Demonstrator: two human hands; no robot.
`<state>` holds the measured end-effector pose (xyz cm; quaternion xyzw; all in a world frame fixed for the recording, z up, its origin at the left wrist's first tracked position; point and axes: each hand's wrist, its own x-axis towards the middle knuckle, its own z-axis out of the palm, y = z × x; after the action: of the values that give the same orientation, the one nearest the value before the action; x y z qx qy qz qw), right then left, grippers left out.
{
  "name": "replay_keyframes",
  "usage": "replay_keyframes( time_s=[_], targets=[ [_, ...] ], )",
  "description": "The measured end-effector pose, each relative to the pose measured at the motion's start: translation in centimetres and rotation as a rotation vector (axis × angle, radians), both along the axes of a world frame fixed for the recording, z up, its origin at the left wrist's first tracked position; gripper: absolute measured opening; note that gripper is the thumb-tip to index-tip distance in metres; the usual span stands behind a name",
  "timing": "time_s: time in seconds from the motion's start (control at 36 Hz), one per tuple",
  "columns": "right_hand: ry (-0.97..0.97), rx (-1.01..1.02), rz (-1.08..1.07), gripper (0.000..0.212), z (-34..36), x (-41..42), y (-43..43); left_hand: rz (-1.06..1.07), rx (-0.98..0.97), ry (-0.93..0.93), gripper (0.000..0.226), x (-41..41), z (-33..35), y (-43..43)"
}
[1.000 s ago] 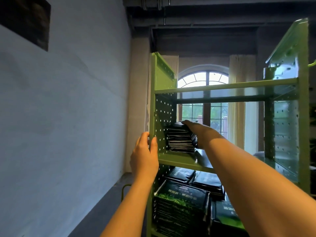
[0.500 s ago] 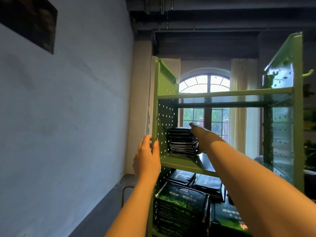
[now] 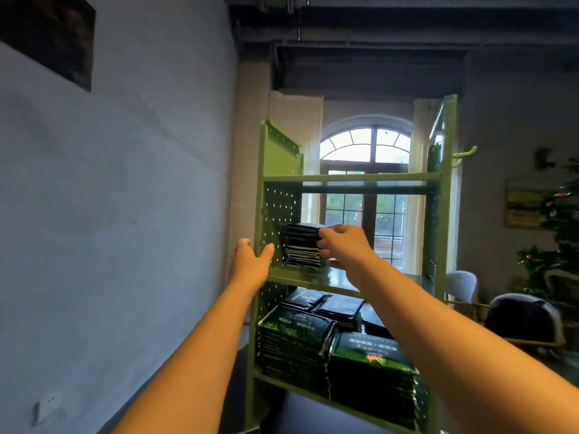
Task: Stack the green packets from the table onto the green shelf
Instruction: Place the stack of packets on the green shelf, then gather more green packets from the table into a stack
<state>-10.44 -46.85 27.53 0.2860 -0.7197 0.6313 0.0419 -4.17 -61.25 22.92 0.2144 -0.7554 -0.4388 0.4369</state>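
Your left hand [image 3: 250,266] is spread open beside the green shelf [image 3: 351,177]; your right hand [image 3: 343,244] curls at the stack of packets [image 3: 302,245], whether gripping cannot be told. The stack sits on the middle board [image 3: 313,281], against the left panel [image 3: 275,211].

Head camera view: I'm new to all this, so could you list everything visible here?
green shelf: one, green metal, centre, before the window
packet stack: one, dark green, middle board, left end
lower packet stacks: at least four, dark green, board below
arched window: one, bright, behind the shelf
dark picture: one, upper left wall
wall socket: one, white, lower left wall
plant: one, green, far right
left hand: one, open, beside the shelf's left panel
right hand: one, fingers at the packet stack's right edge; grip unclear
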Motion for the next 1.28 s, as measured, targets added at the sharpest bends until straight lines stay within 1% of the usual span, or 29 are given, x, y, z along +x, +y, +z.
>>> replay_keyframes(
  time_s=[0.06,0.19,0.31,0.42,0.56,0.64,0.72,0.86,0.94,1.03,1.08,1.14,1.22,1.28],
  targets=[
    [0.024,0.021,0.030,0.016,-0.2,1.5,1.5,-0.007,-0.022,0.006,0.056,1.2,0.1,1.0],
    [0.104,0.125,0.106,0.018,-1.3,5.3,5.8,-0.120,-0.126,0.038,0.040,5.3,-0.4,4.4],
    [0.184,0.286,0.143,0.022,-2.7,8.1,10.0,-0.295,-0.216,-0.070,0.019,8.7,-1.6,7.2],
    [0.228,0.413,0.191,0.020,-4.1,10.1,13.7,-0.455,-0.217,-0.146,0.018,10.8,-2.8,10.0],
    [0.277,0.562,0.223,0.017,-7.0,11.6,18.4,-0.634,-0.302,-0.331,0.009,12.2,-5.0,13.7],
    [0.265,0.619,0.242,0.015,-9.1,11.6,21.0,-0.695,-0.367,-0.408,0.011,12.8,-6.7,15.6],
    [0.246,0.702,0.214,0.015,-11.5,10.9,23.6,-0.673,-0.507,-0.501,0.017,13.2,-8.1,17.3],
    [0.247,0.851,0.142,0.014,-16.7,9.1,27.4,-0.695,-0.515,-0.611,0.016,12.7,-11.9,19.7],
    [0.251,0.933,0.099,0.013,-19.4,8.2,29.4,-0.698,-0.523,-0.687,0.026,11.6,-14.5,20.8],
    [0.265,0.971,0.052,0.010,-21.6,7.4,31.4,-0.684,-0.588,-0.759,0.035,10.3,-17.3,21.9],
    [0.293,0.997,0.004,0.012,-22.9,6.8,32.6,-0.677,-0.618,-0.768,0.036,9.6,-18.8,22.5],
    [0.294,1.022,-0.042,0.020,-24.4,6.1,33.8,-0.674,-0.642,-0.734,0.036,8.9,-20.2,23.6],
    [0.352,1.095,-0.088,0.032,-26.5,4.8,35.5,-0.641,-0.757,-0.690,0.044,7.8,-21.8,25.9],
    [0.340,1.098,-0.103,0.038,-27.7,4.2,36.2,-0.607,-0.849,-0.691,0.053,7.2,-22.4,27.2]
  ],
)
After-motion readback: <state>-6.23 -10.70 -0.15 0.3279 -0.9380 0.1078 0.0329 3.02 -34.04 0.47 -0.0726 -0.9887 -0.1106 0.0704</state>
